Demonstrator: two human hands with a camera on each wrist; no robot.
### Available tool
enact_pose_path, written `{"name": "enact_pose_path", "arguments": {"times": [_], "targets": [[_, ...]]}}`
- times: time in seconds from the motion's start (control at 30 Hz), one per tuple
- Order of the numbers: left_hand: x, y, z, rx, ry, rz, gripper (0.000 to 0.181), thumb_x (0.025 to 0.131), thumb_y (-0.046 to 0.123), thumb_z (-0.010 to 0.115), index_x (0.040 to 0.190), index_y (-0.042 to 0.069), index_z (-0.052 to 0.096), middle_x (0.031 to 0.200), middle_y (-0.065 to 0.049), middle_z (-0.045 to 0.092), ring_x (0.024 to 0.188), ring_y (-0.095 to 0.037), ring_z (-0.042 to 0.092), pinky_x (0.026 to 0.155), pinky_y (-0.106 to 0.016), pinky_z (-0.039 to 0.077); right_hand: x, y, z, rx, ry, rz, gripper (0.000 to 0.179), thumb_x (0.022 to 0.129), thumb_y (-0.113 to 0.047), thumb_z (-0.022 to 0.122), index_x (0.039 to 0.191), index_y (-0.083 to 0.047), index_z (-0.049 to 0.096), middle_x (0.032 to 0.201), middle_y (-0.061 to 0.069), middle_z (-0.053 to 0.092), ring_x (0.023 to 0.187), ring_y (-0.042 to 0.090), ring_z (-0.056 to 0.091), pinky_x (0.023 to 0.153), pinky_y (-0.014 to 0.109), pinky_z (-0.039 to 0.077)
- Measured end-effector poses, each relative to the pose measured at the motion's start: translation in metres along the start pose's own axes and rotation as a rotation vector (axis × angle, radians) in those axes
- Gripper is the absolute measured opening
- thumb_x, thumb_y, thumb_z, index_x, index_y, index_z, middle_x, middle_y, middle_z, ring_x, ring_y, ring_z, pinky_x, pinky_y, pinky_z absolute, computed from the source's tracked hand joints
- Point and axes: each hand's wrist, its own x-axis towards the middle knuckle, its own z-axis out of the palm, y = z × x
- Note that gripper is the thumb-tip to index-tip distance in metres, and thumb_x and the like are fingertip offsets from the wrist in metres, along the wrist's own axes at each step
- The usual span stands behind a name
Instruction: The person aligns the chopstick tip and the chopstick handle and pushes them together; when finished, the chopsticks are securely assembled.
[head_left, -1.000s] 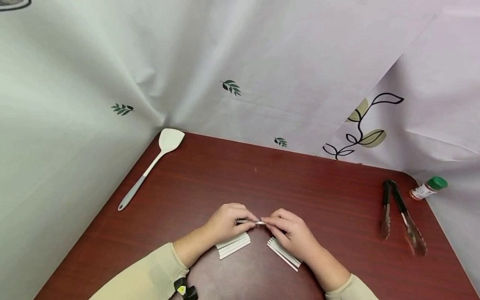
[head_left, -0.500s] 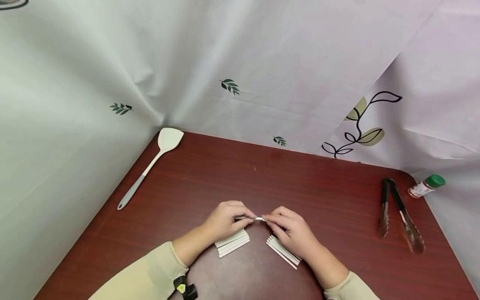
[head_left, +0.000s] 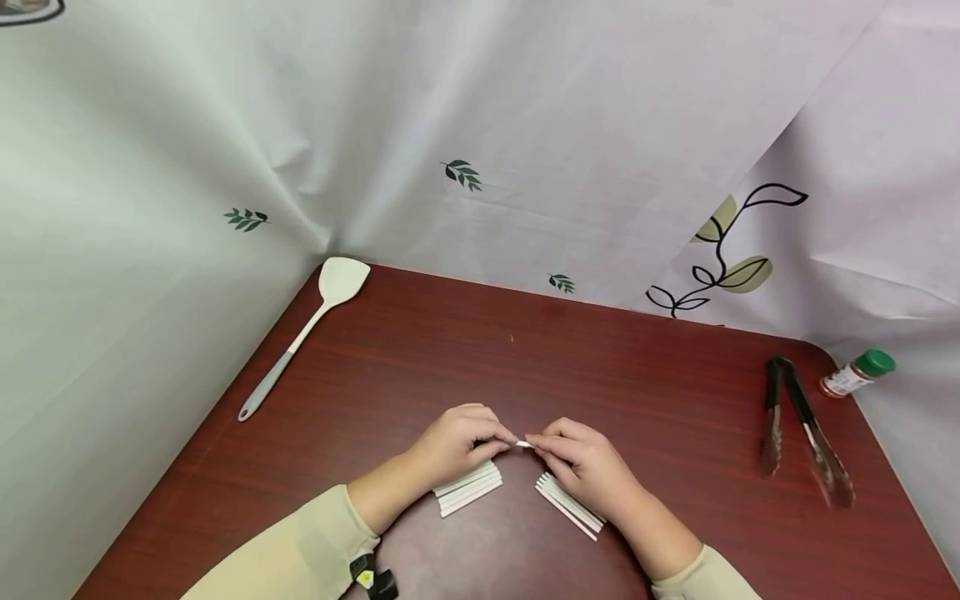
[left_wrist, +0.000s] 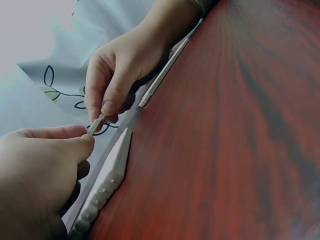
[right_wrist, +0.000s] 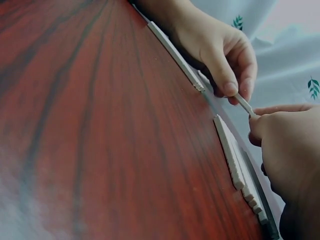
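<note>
Between the two hands, close over the table, is a thin white stick [head_left: 523, 444]. My left hand [head_left: 456, 442] pinches one end with thumb and fingertips. The other end is pinched by my right hand [head_left: 587, 463], and only a short length of the stick [right_wrist: 244, 104] shows between them. A row of white sticks [head_left: 469, 490] lies side by side under the left hand, partly covered by it. Another row of similar sticks [head_left: 568, 506] fans out beneath the right hand. Both rows lie flat on the table in the left wrist view.
On the dark red table [head_left: 450, 350], a white spatula [head_left: 303, 333] with a grey handle lies at the left. Metal tongs [head_left: 806, 433] with black handles lie at the right, beside a green-capped spice bottle [head_left: 857, 372]. A white patterned cloth [head_left: 525, 150] hangs behind.
The fingers have shifted slightly around the stick, and its angle between the hands has altered a little. Both hands stay in nearly the same place; the rows lie still.
</note>
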Motion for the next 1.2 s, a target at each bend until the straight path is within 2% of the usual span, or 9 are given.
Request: {"name": "enact_pose_path", "arguments": {"times": [0.5, 0.8, 1.07, 1.2], "targets": [[0.0037, 0.0048, 0.0023, 0.019, -0.004, 0.014, 0.013, 0.089, 0.006, 0.086, 0.099, 0.014, 0.084, 0.091, 0.008, 0.075, 0.083, -0.003, 0.066, 0.079, -0.018, 0.052, 0.0002, -0.0018, 0.0014, 0.019, 0.013, 0.009, 0.029, 0.086, 0.007, 0.079, 0.112, -0.004, 0.083, 0.095, -0.004, 0.070, 0.082, 0.009, 0.066, 0.074, 0.020, 0.054], [0.0061, 0.0075, 0.0027, -0.003, -0.011, 0.028, 0.014, 0.090, 0.003, 0.085, 0.098, 0.014, 0.085, 0.091, 0.008, 0.075, 0.084, -0.003, 0.067, 0.080, -0.016, 0.052, 0.0002, -0.0024, 0.0020, 0.035, 0.019, 0.015, 0.030, 0.085, 0.010, 0.078, 0.110, -0.005, 0.083, 0.093, -0.003, 0.070, 0.079, 0.008, 0.066, 0.072, 0.017, 0.053], [0.0061, 0.0073, 0.0055, -0.040, -0.005, 0.006, 0.013, 0.089, 0.002, 0.085, 0.096, 0.012, 0.085, 0.090, 0.006, 0.076, 0.083, -0.005, 0.067, 0.079, -0.017, 0.053, -0.0001, -0.0021, 0.0024, 0.046, 0.009, 0.023, 0.032, 0.083, 0.012, 0.079, 0.110, -0.006, 0.083, 0.094, -0.003, 0.071, 0.081, 0.008, 0.067, 0.073, 0.017, 0.054], [0.0061, 0.0072, 0.0051, -0.016, 0.012, -0.028, 0.012, 0.088, 0.003, 0.086, 0.094, 0.013, 0.084, 0.089, 0.006, 0.076, 0.081, -0.005, 0.067, 0.080, -0.023, 0.054, 0.0022, -0.0022, 0.0021, 0.034, 0.021, 0.068, 0.031, 0.083, 0.010, 0.082, 0.108, -0.008, 0.084, 0.094, -0.004, 0.073, 0.081, 0.009, 0.069, 0.073, 0.018, 0.055]]}}
